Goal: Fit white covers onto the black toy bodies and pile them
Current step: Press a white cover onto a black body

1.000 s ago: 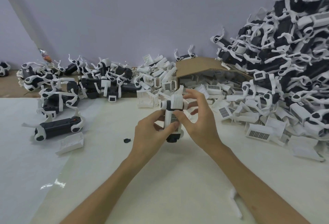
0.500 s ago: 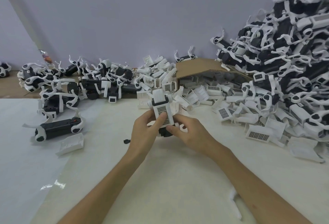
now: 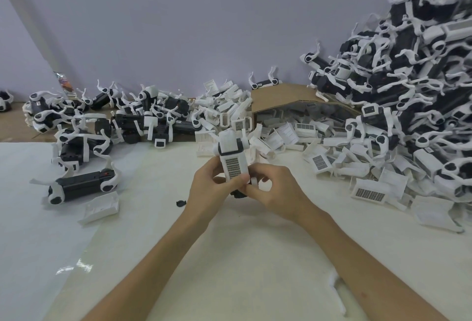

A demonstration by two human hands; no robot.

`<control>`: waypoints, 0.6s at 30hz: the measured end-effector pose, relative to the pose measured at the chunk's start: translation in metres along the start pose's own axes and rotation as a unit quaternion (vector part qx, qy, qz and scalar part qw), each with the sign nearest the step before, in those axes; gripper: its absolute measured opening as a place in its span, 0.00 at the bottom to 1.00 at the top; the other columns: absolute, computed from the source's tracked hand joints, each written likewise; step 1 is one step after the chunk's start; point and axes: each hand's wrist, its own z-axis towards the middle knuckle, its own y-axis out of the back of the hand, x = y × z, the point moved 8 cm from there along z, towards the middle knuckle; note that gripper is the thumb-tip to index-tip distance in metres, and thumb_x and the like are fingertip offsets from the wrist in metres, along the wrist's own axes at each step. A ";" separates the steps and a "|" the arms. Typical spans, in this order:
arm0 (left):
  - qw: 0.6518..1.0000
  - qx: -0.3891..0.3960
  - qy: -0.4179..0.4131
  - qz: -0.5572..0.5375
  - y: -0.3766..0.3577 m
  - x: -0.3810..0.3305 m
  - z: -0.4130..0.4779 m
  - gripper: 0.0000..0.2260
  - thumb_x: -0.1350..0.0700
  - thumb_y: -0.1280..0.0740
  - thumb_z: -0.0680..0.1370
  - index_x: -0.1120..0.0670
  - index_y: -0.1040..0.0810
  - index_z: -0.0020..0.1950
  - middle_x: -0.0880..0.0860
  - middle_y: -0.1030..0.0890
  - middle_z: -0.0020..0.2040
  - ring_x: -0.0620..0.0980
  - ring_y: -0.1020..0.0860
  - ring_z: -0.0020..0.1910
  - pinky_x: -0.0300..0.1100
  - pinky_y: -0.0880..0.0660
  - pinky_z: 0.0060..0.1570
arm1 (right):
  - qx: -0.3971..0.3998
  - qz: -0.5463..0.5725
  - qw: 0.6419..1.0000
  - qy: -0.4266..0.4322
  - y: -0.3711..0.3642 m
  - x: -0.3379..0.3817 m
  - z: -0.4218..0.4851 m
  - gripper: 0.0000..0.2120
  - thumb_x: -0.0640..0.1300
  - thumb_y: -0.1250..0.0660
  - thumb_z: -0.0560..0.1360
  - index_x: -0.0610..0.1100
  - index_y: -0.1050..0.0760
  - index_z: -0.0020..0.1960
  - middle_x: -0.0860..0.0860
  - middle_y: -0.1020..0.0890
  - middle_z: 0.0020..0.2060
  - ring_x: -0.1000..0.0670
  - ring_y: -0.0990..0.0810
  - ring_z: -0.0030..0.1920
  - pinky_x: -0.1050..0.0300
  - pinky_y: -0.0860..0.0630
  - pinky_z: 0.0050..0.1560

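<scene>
At frame centre we pinch the white grilled plastic cover [image 3: 233, 167] onto the black plastic toy body [image 3: 238, 194] with left hand [image 3: 211, 189] and right hand [image 3: 277, 193]; we judge uneven thumb pressure could leave one edge unclipped

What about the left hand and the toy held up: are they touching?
Touching. The head view shows the left hand gripping the toy, its thumb lying on the grille.

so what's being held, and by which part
One toy, cover on: the left hand grips its lower half, the right hand pinches its bottom end.
</scene>
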 end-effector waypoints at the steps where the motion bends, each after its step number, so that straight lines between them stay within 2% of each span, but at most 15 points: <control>1: 1.000 -0.002 0.001 0.000 0.001 0.000 0.000 0.12 0.61 0.24 0.74 0.48 0.18 0.53 0.44 0.14 0.47 0.44 0.15 0.42 0.32 0.22 0.39 | -0.001 0.000 1.000 0.004 0.000 0.001 0.000 0.11 0.55 0.30 0.74 0.55 0.17 0.55 0.62 0.16 0.43 0.56 0.20 0.45 0.71 0.30 0.47; 5: 0.999 -0.012 0.022 -0.025 0.004 0.002 0.000 0.08 0.55 0.24 0.75 0.49 0.16 0.54 0.45 0.13 0.48 0.43 0.15 0.47 0.33 0.22 0.44 | -0.002 0.000 1.000 0.016 0.001 0.005 0.000 0.13 0.58 0.31 0.73 0.55 0.17 0.54 0.57 0.16 0.42 0.54 0.22 0.43 0.70 0.31 0.45; 7: 0.998 -0.021 0.040 -0.038 0.005 0.005 0.001 0.08 0.53 0.26 0.76 0.49 0.16 0.54 0.47 0.13 0.49 0.46 0.15 0.51 0.40 0.22 0.52 | 0.000 0.000 1.000 0.012 0.000 0.005 -0.001 0.12 0.57 0.30 0.73 0.55 0.17 0.53 0.58 0.16 0.43 0.54 0.22 0.44 0.71 0.31 0.46; 9: 0.998 -0.031 0.043 -0.044 0.006 0.005 0.000 0.08 0.52 0.26 0.76 0.50 0.15 0.55 0.47 0.13 0.50 0.47 0.16 0.52 0.44 0.22 0.56 | 0.000 -0.001 1.000 0.008 0.000 0.004 0.000 0.10 0.55 0.30 0.74 0.56 0.17 0.53 0.59 0.16 0.42 0.54 0.21 0.44 0.71 0.31 0.47; 12: 0.997 -0.047 0.036 -0.041 0.008 0.004 0.000 0.07 0.52 0.27 0.77 0.49 0.16 0.55 0.46 0.13 0.49 0.45 0.15 0.49 0.40 0.22 0.52 | 0.000 -0.003 1.000 0.004 -0.002 0.003 0.001 0.08 0.57 0.30 0.74 0.59 0.18 0.51 0.59 0.17 0.42 0.54 0.21 0.45 0.69 0.30 0.47; 15: 0.997 -0.057 0.028 -0.040 0.010 0.004 0.001 0.05 0.52 0.28 0.78 0.47 0.17 0.53 0.45 0.13 0.47 0.41 0.16 0.45 0.31 0.23 0.41 | -0.013 -0.026 1.000 -0.003 0.000 0.002 0.001 0.10 0.63 0.31 0.71 0.59 0.19 0.48 0.61 0.17 0.43 0.56 0.21 0.48 0.69 0.29 0.48; 18: 0.996 -0.070 0.020 -0.043 0.015 0.001 0.000 0.05 0.52 0.28 0.78 0.48 0.17 0.53 0.45 0.13 0.47 0.41 0.16 0.44 0.30 0.23 0.39 | -0.039 -0.027 0.999 -0.005 0.007 0.003 0.000 0.10 0.64 0.34 0.72 0.60 0.20 0.46 0.61 0.17 0.42 0.57 0.21 0.47 0.68 0.28 0.48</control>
